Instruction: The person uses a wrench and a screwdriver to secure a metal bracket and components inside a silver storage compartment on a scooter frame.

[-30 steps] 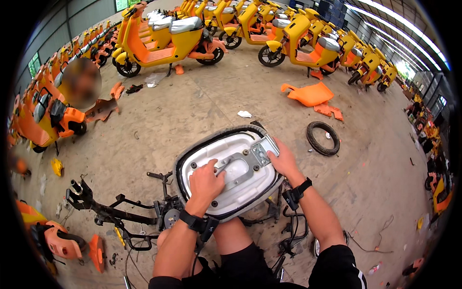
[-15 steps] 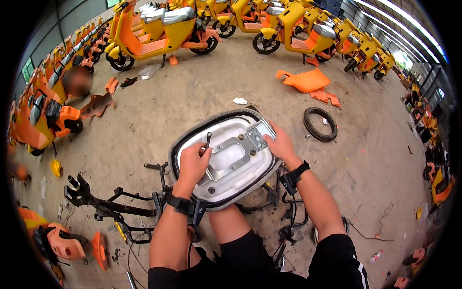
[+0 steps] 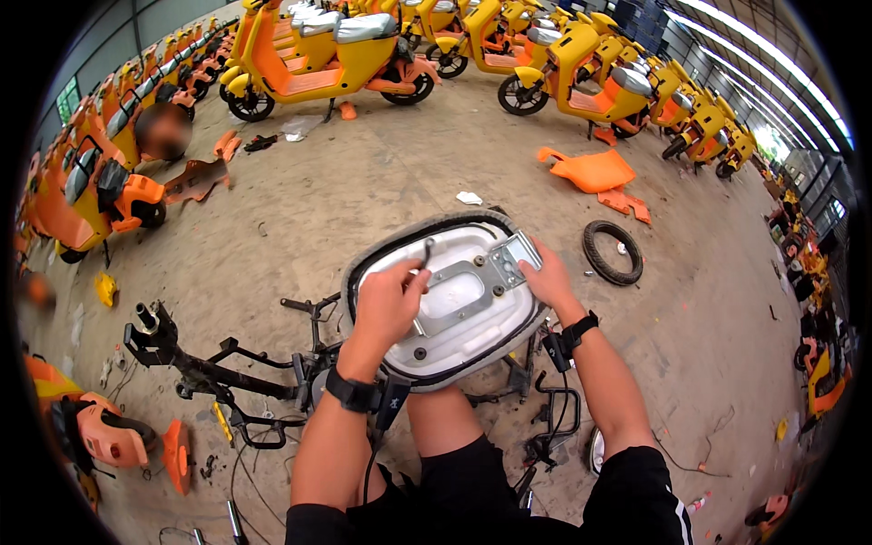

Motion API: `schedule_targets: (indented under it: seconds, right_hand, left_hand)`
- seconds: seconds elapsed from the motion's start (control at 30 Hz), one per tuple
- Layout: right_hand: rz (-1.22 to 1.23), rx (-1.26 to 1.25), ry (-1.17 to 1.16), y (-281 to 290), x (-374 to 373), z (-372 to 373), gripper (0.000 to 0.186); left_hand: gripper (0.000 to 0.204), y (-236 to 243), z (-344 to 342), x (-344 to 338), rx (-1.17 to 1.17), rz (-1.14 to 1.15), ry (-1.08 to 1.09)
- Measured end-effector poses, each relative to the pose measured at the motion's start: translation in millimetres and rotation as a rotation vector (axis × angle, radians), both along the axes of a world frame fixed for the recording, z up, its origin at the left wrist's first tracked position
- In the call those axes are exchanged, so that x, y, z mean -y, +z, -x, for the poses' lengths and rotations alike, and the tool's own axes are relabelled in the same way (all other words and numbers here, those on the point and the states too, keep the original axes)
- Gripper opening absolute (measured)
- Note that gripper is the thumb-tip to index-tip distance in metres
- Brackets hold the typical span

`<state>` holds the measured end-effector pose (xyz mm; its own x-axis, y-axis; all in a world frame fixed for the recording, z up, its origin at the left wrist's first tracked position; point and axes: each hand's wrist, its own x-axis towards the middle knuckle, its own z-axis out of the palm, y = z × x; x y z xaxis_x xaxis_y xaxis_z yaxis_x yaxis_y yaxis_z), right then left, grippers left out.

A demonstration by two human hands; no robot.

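The curled left hand [image 3: 386,304] is pinching a slim, dark, metal-looking rod [image 3: 429,250] above the upturned, white-plastic-bottomed oval seat [image 3: 472,338] over the legs [image 3: 442,427], while the half-closed right hand [image 3: 552,283] is clasping the seat's right end, seemingly steadying it

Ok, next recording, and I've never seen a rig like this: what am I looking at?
There is no machine: each grip is a bare human hand. The single view comes from a camera on the person's head, looking down; its fisheye lens bends straight edges.

The left hand holds a thin dark rod, perhaps a tool, though it is slightly blurred. The right hand steadies what looks like an upturned seat, its thumb at the metal bracket.

On the floor lie a black tyre and an orange panel. A bare black frame is nearer the person, and yellow-and-orange scooters stand beyond.
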<state>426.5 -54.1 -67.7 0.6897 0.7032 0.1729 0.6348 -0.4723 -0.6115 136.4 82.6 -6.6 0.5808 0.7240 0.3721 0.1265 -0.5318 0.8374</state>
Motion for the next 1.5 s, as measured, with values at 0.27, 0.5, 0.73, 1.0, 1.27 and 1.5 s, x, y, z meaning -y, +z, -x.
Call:
schedule_targets:
  seconds: [0.27, 0.5, 0.73, 1.0, 1.27, 1.5]
  right_hand:
    - [-0.079, 0.029, 0.038, -5.1, 2.2, -3.6, 0.06]
    - [-0.022, 0.047, -0.006, -8.1, 0.4, -3.4, 0.062]
    - [0.003, 0.034, -0.011, -5.5, 0.7, -6.2, 0.059]
    - [-0.06, 0.007, -0.011, -4.1, -0.1, -5.7, 0.054]
    - [-0.031, 0.058, -0.023, 1.0, 0.1, 2.3, 0.053]
    - [-0.055, 0.062, -0.021, -5.5, 3.8, -5.6, 0.052]
  left_hand:
    - [0.023, 15.8, 56.1, 45.7, -0.081, -0.657, -0.253]
    - [0.021, -9.0, 84.7, 53.1, 0.059, -0.277, -0.222]
    - [0.023, 20.4, 112.3, 51.1, 0.171, 0.404, -0.062]
    - [0.016, 22.0, 124.6, 33.5, 0.22, 0.856, -0.241]
    - [0.033, 7.8, 135.1, 13.8, -0.11, 0.651, -0.213]
    - [0.021, -14.2, 142.0, -7.3, -0.25, 0.653, -0.188]
